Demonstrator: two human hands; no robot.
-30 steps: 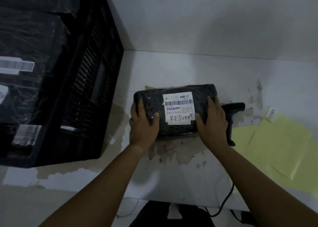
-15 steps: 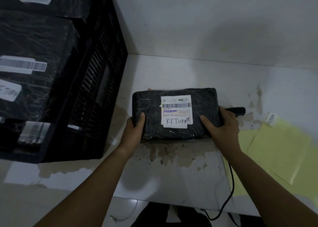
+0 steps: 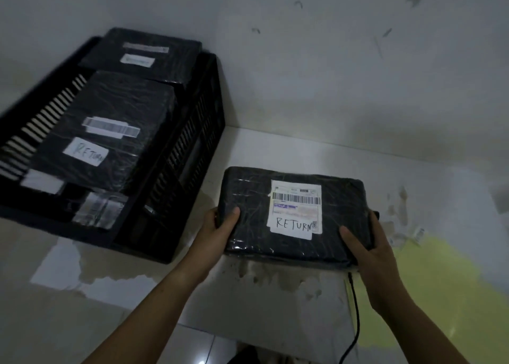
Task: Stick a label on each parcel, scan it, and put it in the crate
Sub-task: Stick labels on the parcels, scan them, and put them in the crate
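Note:
A black plastic-wrapped parcel (image 3: 253,212) with a white barcode label (image 3: 296,208) marked RETURN is held just above the white table (image 3: 275,303). My left hand (image 3: 220,226) grips its near left corner, thumb on top. My right hand (image 3: 369,245) grips its near right corner, thumb on top. To the left stands a black slatted crate (image 3: 187,170) with several black labelled parcels (image 3: 110,132) stacked inside. The scanner is hidden behind the parcel; only its black cable (image 3: 355,316) shows.
Yellow label backing sheets (image 3: 429,286) lie on the table at the right, with a small loose label (image 3: 418,234) beyond them. A white wall (image 3: 330,74) closes off the back. The table surface is stained and peeling near the front.
Both hands slid from the parcel's top to its near corners and lifted it slightly. The view swung left and up, bringing the crate and its parcels into sight.

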